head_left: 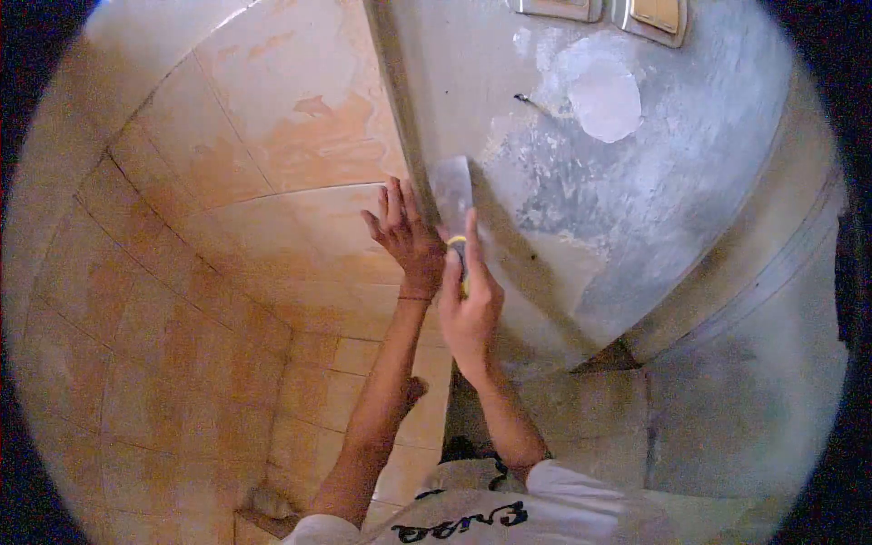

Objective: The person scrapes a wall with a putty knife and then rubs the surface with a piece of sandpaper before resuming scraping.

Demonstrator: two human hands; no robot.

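Note:
My right hand [470, 304] is wrapped round the dark grey and yellow handle of a putty knife [451, 186], its index finger stretched along toward the blade. The wide metal blade points up and overlaps the edge of the grey wall [490, 118], close to the corner. Just left of it, my left hand [404, 232] lies with fingers spread against the orange-beige tiled wall [309, 232]. A round white patch [607, 100] and rough, pale smears mark the grey wall to the upper right.
Two switch plates [652, 16] sit at the top of the grey wall. A small dark wire or hook [521, 97] sticks out left of the white patch. Tiled floor [341, 381] shows below, with my foot [415, 391] partly hidden behind my left forearm.

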